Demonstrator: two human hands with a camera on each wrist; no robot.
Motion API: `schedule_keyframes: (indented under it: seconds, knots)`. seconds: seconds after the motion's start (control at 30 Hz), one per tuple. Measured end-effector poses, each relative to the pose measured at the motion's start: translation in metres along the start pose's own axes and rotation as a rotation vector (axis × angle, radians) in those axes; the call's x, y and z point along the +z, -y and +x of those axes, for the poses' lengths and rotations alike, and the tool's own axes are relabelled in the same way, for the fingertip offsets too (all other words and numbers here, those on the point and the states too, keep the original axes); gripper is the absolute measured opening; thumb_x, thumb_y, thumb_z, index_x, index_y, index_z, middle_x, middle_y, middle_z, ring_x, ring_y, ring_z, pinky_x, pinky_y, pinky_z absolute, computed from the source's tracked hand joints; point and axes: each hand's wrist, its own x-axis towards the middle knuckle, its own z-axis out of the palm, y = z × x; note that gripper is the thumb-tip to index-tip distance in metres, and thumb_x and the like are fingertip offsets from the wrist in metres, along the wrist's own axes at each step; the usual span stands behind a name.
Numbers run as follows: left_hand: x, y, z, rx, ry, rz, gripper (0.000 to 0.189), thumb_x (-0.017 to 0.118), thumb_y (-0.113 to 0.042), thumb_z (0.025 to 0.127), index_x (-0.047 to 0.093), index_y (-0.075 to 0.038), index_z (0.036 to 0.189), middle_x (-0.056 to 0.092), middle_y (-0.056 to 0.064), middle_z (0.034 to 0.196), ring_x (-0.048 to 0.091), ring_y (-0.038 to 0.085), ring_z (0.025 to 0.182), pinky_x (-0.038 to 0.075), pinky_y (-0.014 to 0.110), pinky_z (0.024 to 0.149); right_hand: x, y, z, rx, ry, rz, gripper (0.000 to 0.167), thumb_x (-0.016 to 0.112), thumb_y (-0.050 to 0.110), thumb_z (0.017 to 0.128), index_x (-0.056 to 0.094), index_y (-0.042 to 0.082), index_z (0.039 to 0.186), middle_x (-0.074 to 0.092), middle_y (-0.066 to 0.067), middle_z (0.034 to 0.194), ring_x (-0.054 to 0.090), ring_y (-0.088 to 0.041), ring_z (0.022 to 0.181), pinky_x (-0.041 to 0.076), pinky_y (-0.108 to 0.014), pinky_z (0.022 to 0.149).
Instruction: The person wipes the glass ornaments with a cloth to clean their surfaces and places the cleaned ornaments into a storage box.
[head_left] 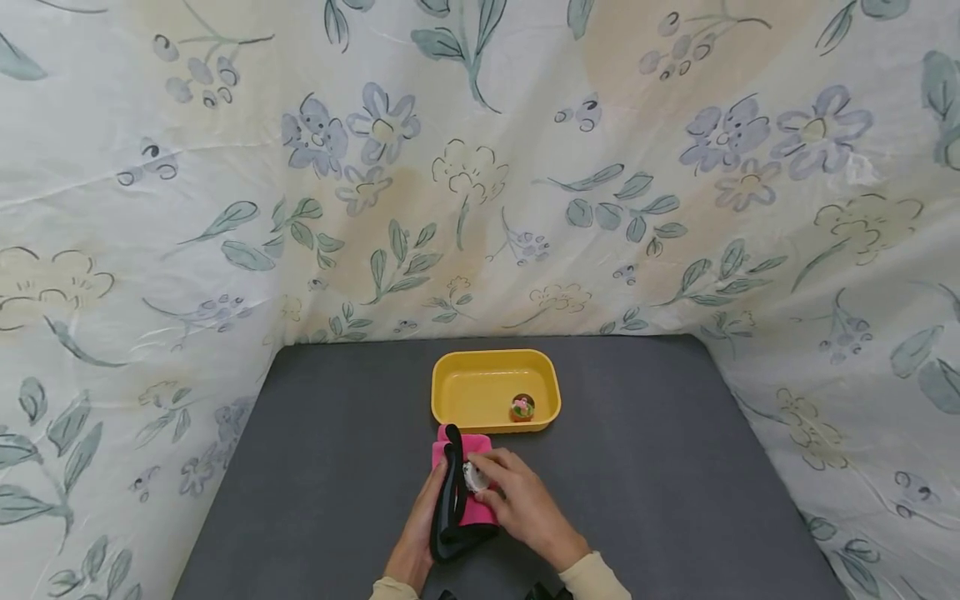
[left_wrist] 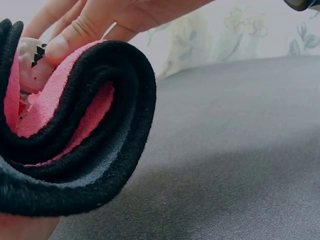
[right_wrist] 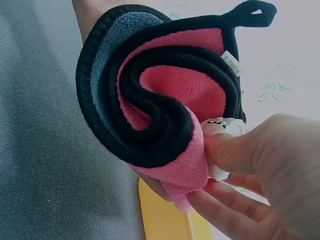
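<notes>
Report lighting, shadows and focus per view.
Head: soft light on the yellow rectangular tray; left wrist: broad shadow across dark grey tabletop, white floral fabric backdrop blurred; right wrist: backdrop nearly washed out, black-edged pink-and-grey fuzzy cloth crisp.

A thick, fleecy cloth (head_left: 456, 496), pink on one face and grey on the other, is bound all round in black; at one corner it carries a black hanging loop (right_wrist: 256, 13), and a small white label (right_wrist: 231, 63) sticks out from its edge. It is folded and curled into loose, overlapping layers, its black edges bending in S-shaped curves, with pink showing inside and grey on the outer turn. The left hand (head_left: 418, 525) grips it from the side. A white, rounded object (head_left: 476, 477) with black markings is pinched by the right hand (head_left: 528, 504) against the pink face, partly hidden by the thumb and the cloth's folds
</notes>
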Motion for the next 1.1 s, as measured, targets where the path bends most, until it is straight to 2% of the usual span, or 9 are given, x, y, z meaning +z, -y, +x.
schedule_keyframes:
  seconds: [0.37, 0.47, 0.57, 0.7, 0.83, 0.9, 0.97, 1.1]
  knots:
    - [-0.001, 0.001, -0.002, -0.003, 0.011, -0.011, 0.031, 0.044, -0.056, 0.105, 0.056, -0.030, 0.116, 0.058, -0.014, 0.092, 0.054, 0.000, 0.078, 0.045, 0.017, 0.068, -0.001, 0.002, 0.000, -0.026, 0.007, -0.038, 0.059, 0.077, 0.010, 0.089, 0.058, 0.026, 0.143, 0.060, 0.006, 0.127, 0.056, -0.010, 0.110, 0.056, -0.031, 0.092]
    - [-0.001, 0.002, -0.002, 0.002, 0.011, -0.012, 0.029, 0.044, -0.054, 0.105, 0.056, -0.031, 0.117, 0.059, -0.014, 0.092, 0.054, -0.001, 0.078, 0.045, 0.017, 0.069, -0.001, 0.002, -0.001, -0.013, 0.015, -0.055, 0.057, 0.077, 0.013, 0.090, 0.058, 0.027, 0.142, 0.061, 0.006, 0.126, 0.057, -0.009, 0.109, 0.056, -0.031, 0.089]
    - [-0.001, 0.002, -0.003, -0.004, 0.025, -0.017, 0.031, 0.043, -0.055, 0.105, 0.057, -0.029, 0.116, 0.060, -0.014, 0.091, 0.057, -0.001, 0.077, 0.047, 0.017, 0.068, -0.001, 0.002, -0.003, 0.027, 0.027, -0.038, 0.056, 0.077, 0.017, 0.091, 0.058, 0.027, 0.142, 0.061, 0.006, 0.125, 0.059, -0.011, 0.101, 0.054, -0.026, 0.081]
    - [-0.002, -0.001, -0.006, -0.045, 0.085, -0.100, 0.037, 0.035, -0.055, 0.106, 0.060, -0.027, 0.112, 0.066, -0.012, 0.092, 0.064, 0.001, 0.080, 0.052, 0.019, 0.073, -0.001, 0.002, -0.004, 0.108, 0.034, 0.024, 0.055, 0.078, 0.024, 0.090, 0.058, 0.026, 0.142, 0.061, 0.004, 0.120, 0.060, -0.016, 0.091, 0.046, -0.020, 0.071]
    - [-0.003, -0.005, -0.010, -0.048, 0.172, -0.232, 0.042, 0.022, -0.035, 0.106, 0.062, -0.022, 0.102, 0.069, -0.009, 0.088, 0.066, 0.005, 0.081, 0.053, 0.023, 0.077, -0.002, 0.003, -0.004, 0.159, 0.025, 0.079, 0.056, 0.078, 0.026, 0.090, 0.059, 0.025, 0.142, 0.062, 0.004, 0.117, 0.060, -0.020, 0.089, 0.045, -0.020, 0.070]
    - [-0.004, -0.007, -0.012, -0.047, 0.209, -0.279, 0.046, 0.018, -0.026, 0.105, 0.062, -0.020, 0.094, 0.069, -0.008, 0.083, 0.066, 0.006, 0.076, 0.053, 0.022, 0.075, -0.003, 0.003, -0.004, 0.170, 0.025, 0.095, 0.056, 0.078, 0.026, 0.090, 0.059, 0.024, 0.142, 0.061, 0.005, 0.116, 0.061, -0.020, 0.089, 0.046, -0.020, 0.070]
    - [-0.004, -0.009, -0.013, -0.053, 0.243, -0.325, 0.050, 0.017, -0.023, 0.105, 0.065, -0.019, 0.091, 0.071, -0.008, 0.082, 0.068, 0.005, 0.075, 0.054, 0.021, 0.074, -0.003, 0.002, -0.004, 0.167, 0.021, 0.104, 0.056, 0.078, 0.026, 0.090, 0.059, 0.023, 0.142, 0.061, 0.005, 0.115, 0.062, -0.020, 0.090, 0.048, -0.021, 0.072]
    - [-0.002, -0.011, -0.015, -0.078, 0.299, -0.361, 0.049, 0.023, -0.028, 0.109, 0.070, -0.020, 0.096, 0.075, -0.008, 0.090, 0.070, 0.004, 0.081, 0.054, 0.020, 0.079, -0.003, 0.000, -0.004, 0.148, 0.000, 0.121, 0.055, 0.077, 0.026, 0.091, 0.058, 0.020, 0.142, 0.061, 0.005, 0.112, 0.063, -0.016, 0.091, 0.055, -0.028, 0.077]
